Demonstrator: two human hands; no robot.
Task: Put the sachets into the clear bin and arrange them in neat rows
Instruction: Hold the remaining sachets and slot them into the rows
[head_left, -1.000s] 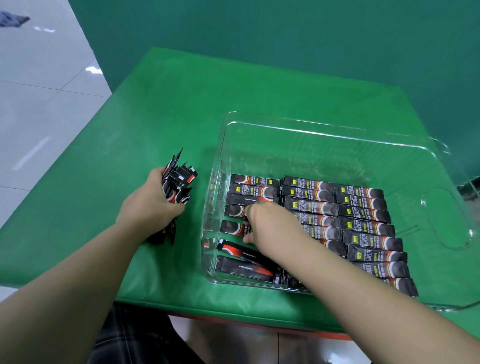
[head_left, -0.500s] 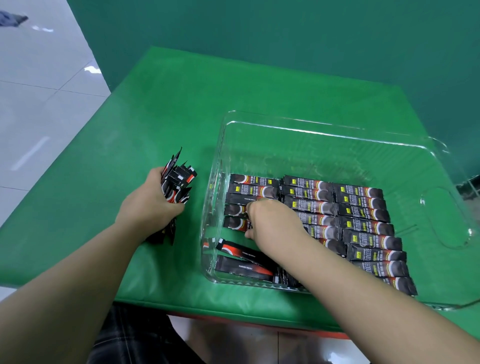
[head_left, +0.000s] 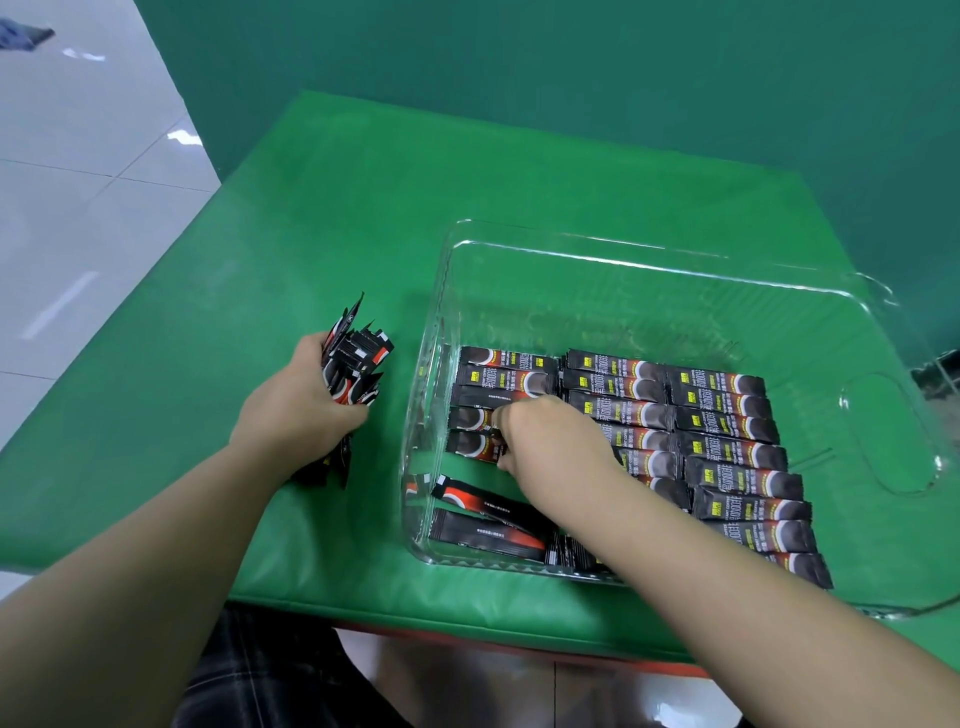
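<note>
Sachets (head_left: 724, 415) lay in rows in the clear bin (head_left: 597, 254); right hand (head_left: 550, 441) fingers pinched one at nine o'clock, squaring it; left hand (head_left: 301, 410) gripped a bundle (head_left: 356, 358), probably supplying the next.

Sachets (head_left: 639, 467) under right forearm (head_left: 727, 571)

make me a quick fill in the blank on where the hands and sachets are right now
1. The left hand grips a bundle of sachets outside the clear bin, over the ____ table cover.
2. The right hand reaches ____ the clear bin.
3. The right hand's fingers are at the ____ column of the laid rows of sachets.
4. The bin's far half holds ____ sachets.

Missing words: green; into; left; no
</note>
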